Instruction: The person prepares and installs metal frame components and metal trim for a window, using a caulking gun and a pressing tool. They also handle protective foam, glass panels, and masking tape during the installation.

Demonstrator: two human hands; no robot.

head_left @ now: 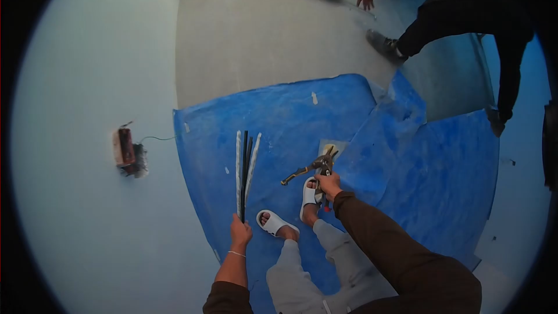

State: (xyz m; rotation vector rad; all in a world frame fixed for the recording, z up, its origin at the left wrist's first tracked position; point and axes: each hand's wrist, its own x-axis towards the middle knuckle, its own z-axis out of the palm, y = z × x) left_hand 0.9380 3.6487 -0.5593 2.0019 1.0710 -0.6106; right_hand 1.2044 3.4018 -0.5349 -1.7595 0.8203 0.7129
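- L hand (240, 231) is wrapped round the near ends of long, thin strips (243, 180); they point fwd, tips a bit fanned.
- R hand (330, 186) grips a tool (321, 164), maybe snips, but it's hard for me to see; one handle sticks out left.
- Hands apart: strips are left of the tool, w/ a gap btwn; L hand's nearer them.

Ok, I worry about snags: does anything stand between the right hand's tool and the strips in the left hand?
Nothing visible: between the tool in the right hand and the strips in the left hand, the gap shows only the blue sheet below.
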